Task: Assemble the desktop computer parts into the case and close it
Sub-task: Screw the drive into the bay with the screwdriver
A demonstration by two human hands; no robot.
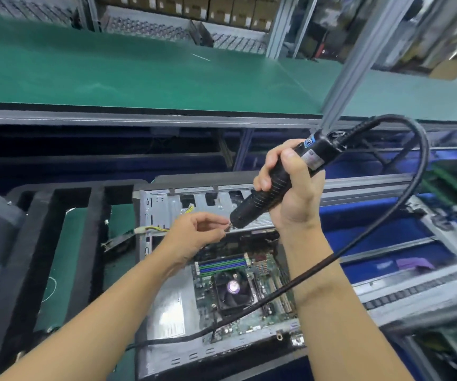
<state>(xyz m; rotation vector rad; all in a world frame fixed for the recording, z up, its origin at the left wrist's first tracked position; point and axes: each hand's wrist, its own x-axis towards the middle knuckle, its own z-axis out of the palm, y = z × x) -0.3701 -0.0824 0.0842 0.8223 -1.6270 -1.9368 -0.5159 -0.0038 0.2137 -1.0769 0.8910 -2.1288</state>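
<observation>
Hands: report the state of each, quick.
Left hand: pinches a small metal piece at the tip of the electric screwdriver.
Right hand: grips the electric screwdriver.

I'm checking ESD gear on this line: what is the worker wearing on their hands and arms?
Nothing visible. The left hand and right hand are bare: no gloves, rings, watch or wrist strap. The left forearm and right forearm are uncovered down to the frame's edge; no sleeve shows.

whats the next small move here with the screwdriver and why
Probably finish loading the tip first: the right hand grips the electric screwdriver above the open computer case, and the left hand pinches something small, likely a screw, at its tip.
</observation>
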